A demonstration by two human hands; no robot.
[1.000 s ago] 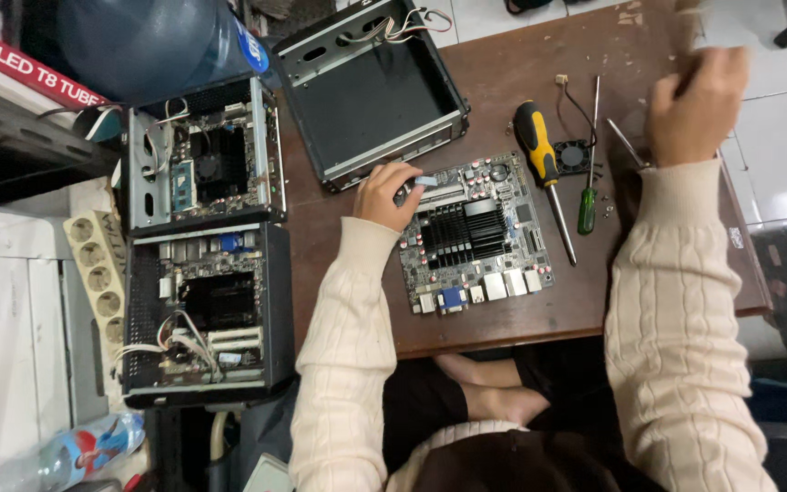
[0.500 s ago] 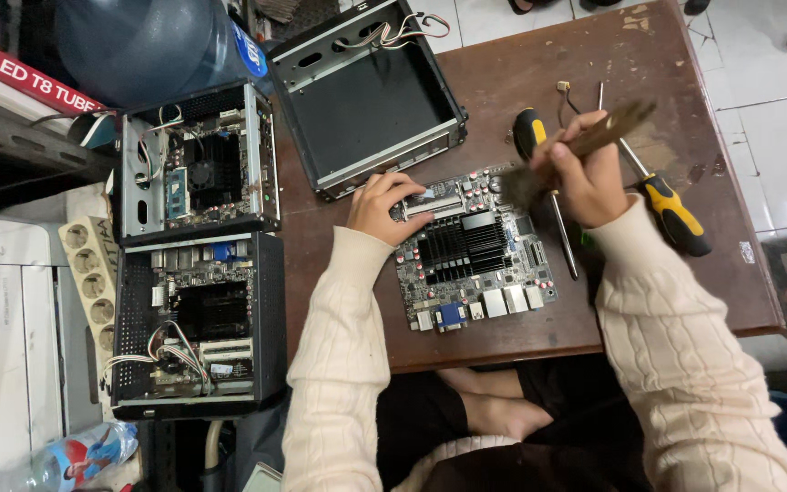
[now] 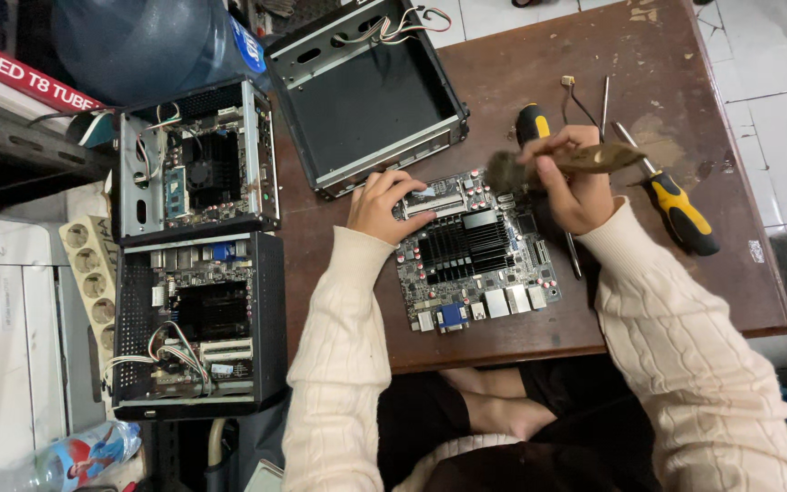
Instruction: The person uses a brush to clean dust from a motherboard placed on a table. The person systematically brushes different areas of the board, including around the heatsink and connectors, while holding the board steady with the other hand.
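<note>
A small green motherboard (image 3: 475,260) with a black finned heatsink lies on the brown wooden table (image 3: 685,301). My left hand (image 3: 383,205) rests on its upper left corner, fingers pressing the board's edge. My right hand (image 3: 576,187) grips a wooden-handled brush (image 3: 557,164), whose dark bristles touch the board's upper right corner. Cream knitted sleeves cover both my arms.
An empty black metal case (image 3: 366,91) lies behind the board. Two opened small computers (image 3: 198,155) (image 3: 198,323) stand at the left. Yellow-and-black screwdrivers (image 3: 676,210) (image 3: 532,123) and thin tools lie at the right. A power strip (image 3: 88,273) and a blue water jug (image 3: 138,41) are at the far left.
My right hand came down from the table's far right corner with the brush and brought its bristles onto the board. My left hand stayed on the board's corner.
</note>
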